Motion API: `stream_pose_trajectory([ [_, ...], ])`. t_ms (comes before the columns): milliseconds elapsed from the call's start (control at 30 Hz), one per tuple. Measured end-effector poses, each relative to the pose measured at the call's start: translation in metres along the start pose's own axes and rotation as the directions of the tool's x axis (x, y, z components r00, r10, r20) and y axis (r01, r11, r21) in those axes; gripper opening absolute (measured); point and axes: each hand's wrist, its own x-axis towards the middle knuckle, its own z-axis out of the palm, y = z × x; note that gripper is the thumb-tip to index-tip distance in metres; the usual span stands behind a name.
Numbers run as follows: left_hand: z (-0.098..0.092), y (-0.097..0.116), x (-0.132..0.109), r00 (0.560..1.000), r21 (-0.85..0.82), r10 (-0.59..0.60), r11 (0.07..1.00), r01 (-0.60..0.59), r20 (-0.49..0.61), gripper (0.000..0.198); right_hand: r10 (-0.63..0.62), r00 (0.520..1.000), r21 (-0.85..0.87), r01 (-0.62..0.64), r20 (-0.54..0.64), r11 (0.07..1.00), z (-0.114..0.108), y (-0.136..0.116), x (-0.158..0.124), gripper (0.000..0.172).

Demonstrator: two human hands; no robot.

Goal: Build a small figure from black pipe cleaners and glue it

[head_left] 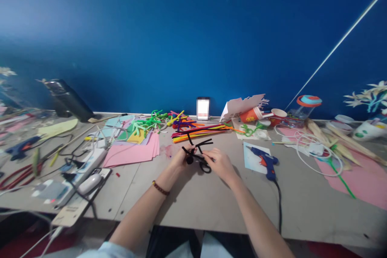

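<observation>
My left hand (180, 159) and my right hand (219, 161) meet over the middle of the grey table (193, 205). Both pinch a bent figure of black pipe cleaners (197, 150) between them. Its loose ends stick up and away from me, and a loop hangs low by my right fingers. My left wrist wears a beaded bracelet (160, 188). A pile of coloured pipe cleaners (199, 129) lies just behind the hands.
Pink paper sheets (133, 154) lie left of the hands. A blue glue gun (265, 162) rests on a card to the right, its cord running off the front edge. A power strip (87, 165), cables and tools fill the left; cups (254, 115) and a jar (306, 107) stand by the blue wall.
</observation>
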Motion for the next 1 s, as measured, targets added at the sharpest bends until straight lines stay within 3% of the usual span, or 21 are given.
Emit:
stream_pose_trajectory([
  [100, 0.001, 0.002, -0.003, 0.998, 0.003, 0.025, 1.0, -0.025, 0.051, 0.011, 0.11, 0.992, -0.018, -0.11, 0.053, 0.994, 0.002, 0.003, 0.0, 0.022],
  [300, 0.003, 0.001, -0.014, 0.942, 0.113, -0.055, 0.993, 0.018, 0.331, 0.011, 0.212, 0.967, 0.102, -0.227, 0.141, 0.969, -0.001, 0.005, 0.001, 0.024],
  [400, 0.001, 0.001, -0.015, 0.926, 0.192, -0.085, 0.981, 0.014, 0.368, 0.01, 0.213, 0.963, 0.098, -0.231, 0.164, 0.968, -0.006, 0.008, 0.002, 0.025],
  [533, -0.005, 0.002, -0.013, 0.895, 0.415, -0.174, 0.91, -0.015, 0.412, 0.013, 0.215, 0.958, 0.022, -0.223, 0.187, 0.975, -0.016, 0.013, 0.004, 0.021],
  [767, -0.011, 0.011, -0.013, 0.914, 0.641, -0.203, 0.764, -0.078, 0.352, 0.012, 0.195, 0.971, -0.016, -0.195, 0.14, 0.981, -0.026, 0.008, 0.005, 0.016],
  [867, -0.009, 0.014, -0.013, 0.94, 0.648, -0.171, 0.758, -0.065, 0.295, 0.013, 0.138, 0.99, 0.024, -0.139, 0.039, 0.99, -0.021, 0.003, 0.005, 0.018],
  [1000, -0.007, 0.011, -0.012, 0.988, 0.585, -0.038, 0.809, -0.057, 0.148, 0.017, 0.025, 0.996, 0.068, -0.02, -0.081, 0.998, -0.01, -0.004, 0.003, 0.017],
])
